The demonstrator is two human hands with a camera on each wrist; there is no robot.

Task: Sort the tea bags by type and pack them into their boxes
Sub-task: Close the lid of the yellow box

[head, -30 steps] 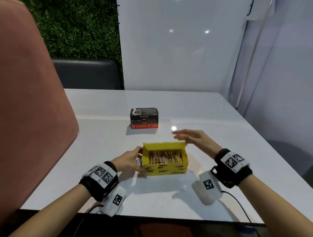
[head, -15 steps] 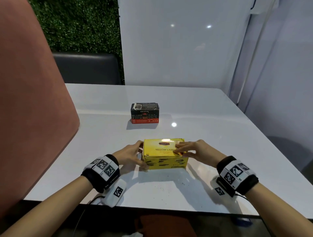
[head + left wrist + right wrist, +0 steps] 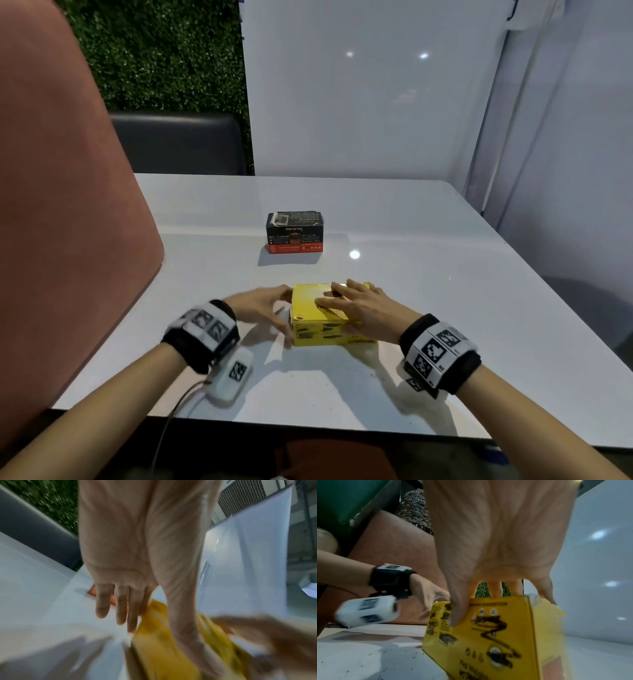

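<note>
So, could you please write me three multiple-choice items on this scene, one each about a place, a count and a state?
1. Where does the black and red box stand relative to the yellow box?
A. Farther from the person
B. On top of it
C. Inside it

2. How many boxes are on the white table?
A. One
B. Two
C. Four

3. What state is the yellow box's lid in?
A. Torn off
B. Standing open
C. Closed

Answers:
1 A: it sits beyond the yellow box.
2 B: only these two show.
3 C: the right hand lies flat on the shut top, while the left hand touches its end.
</note>
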